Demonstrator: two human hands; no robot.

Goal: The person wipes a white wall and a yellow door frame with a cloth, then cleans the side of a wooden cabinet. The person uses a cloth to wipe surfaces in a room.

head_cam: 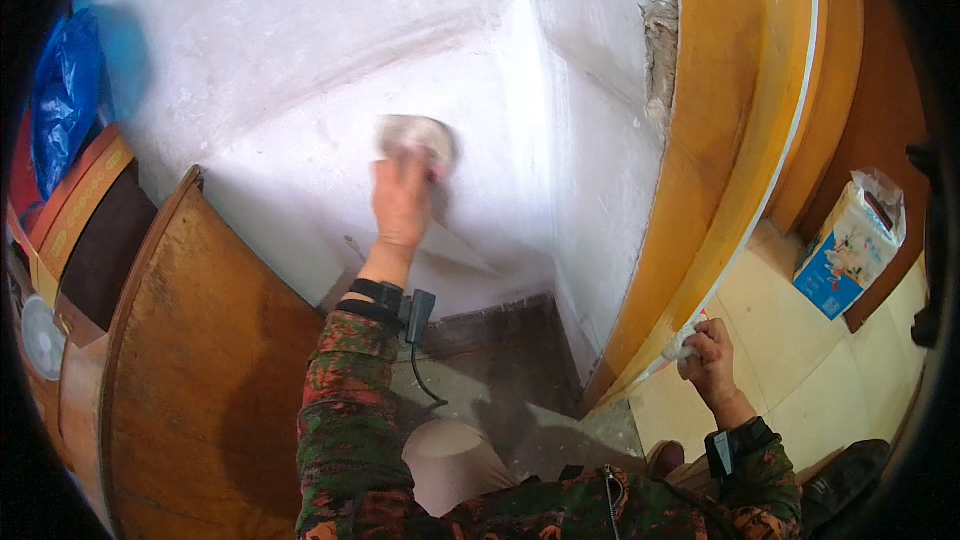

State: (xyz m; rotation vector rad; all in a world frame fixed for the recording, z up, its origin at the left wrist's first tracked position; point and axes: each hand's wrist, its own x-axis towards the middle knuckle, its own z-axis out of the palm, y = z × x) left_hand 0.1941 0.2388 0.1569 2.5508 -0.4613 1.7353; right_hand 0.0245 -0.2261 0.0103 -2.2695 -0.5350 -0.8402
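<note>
My left hand is raised to the white plastered wall. Its fingers are closed on a rounded pale pad, blurred by motion, which appears to lie against the wall; its exact kind cannot be made out. Low beside the wooden door frame, my right hand grips a crumpled white wrapper or cloth with a touch of red. Part of that piece is hidden behind the fingers. A dark strap with a small device and a cable circles my left wrist.
A wooden panel of furniture rises close on the left, with boxes and a blue plastic bag beyond it. Broken plaster borders the door frame. At the right, a blue-and-white package stands on the tiled floor.
</note>
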